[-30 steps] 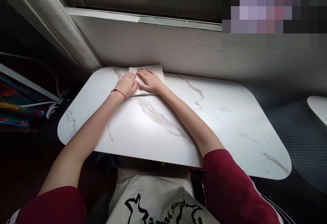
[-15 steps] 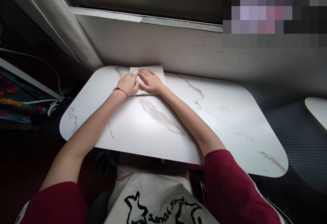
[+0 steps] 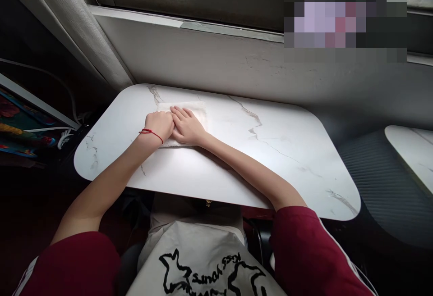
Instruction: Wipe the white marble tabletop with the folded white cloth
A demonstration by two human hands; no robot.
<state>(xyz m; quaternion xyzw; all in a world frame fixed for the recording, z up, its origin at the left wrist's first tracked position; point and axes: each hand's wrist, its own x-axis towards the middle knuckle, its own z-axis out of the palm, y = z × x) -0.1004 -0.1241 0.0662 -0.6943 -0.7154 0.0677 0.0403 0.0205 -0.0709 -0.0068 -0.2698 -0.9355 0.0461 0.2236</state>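
A folded white cloth (image 3: 199, 108) lies flat on the white marble-patterned table (image 3: 291, 143), left of the table's middle. My right hand (image 3: 186, 127) rests on top of it, palm down with the fingers stretched out. Against its fingers and thumb sits my left hand (image 3: 158, 125), curled at the cloth's left part, its fingertips hidden underneath. A thin red string bracelet (image 3: 152, 133) circles the left wrist.
Behind the table runs a wall (image 3: 203, 66) below a window ledge (image 3: 135, 16). A pale curtain (image 3: 91, 34) hangs at the left, near white cables (image 3: 66, 138). To the right are a dark ribbed surface (image 3: 375, 174) and another white tabletop (image 3: 411, 145).
Both hands have drawn the cloth toward me and slightly left, away from the table's back edge. My left hand is more tightly curled and nearer the right one.
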